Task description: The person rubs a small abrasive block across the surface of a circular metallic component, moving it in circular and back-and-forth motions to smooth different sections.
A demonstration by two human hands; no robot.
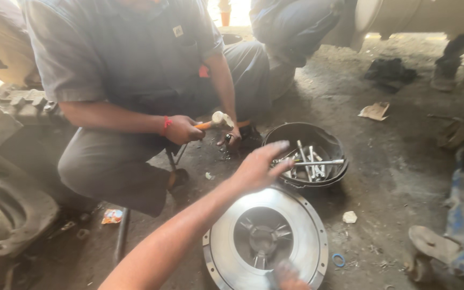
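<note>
wrapper (112, 216): small crumpled packet, red, yellow and blue, on the dirt floor beside a dark metal rod | shirt label (178, 31): small pale square patch on the grey shirt's chest | cardboard scrap (375, 111): torn tan piece, flat on the ground, upper right | screens, signs: none

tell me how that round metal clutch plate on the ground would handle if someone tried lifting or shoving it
The clutch plate looks like thick metal, so probably heavy and stiff. Lying flat on the dirt floor, it should scrape, not roll. Its smooth, shiny face may be slippery.
</note>
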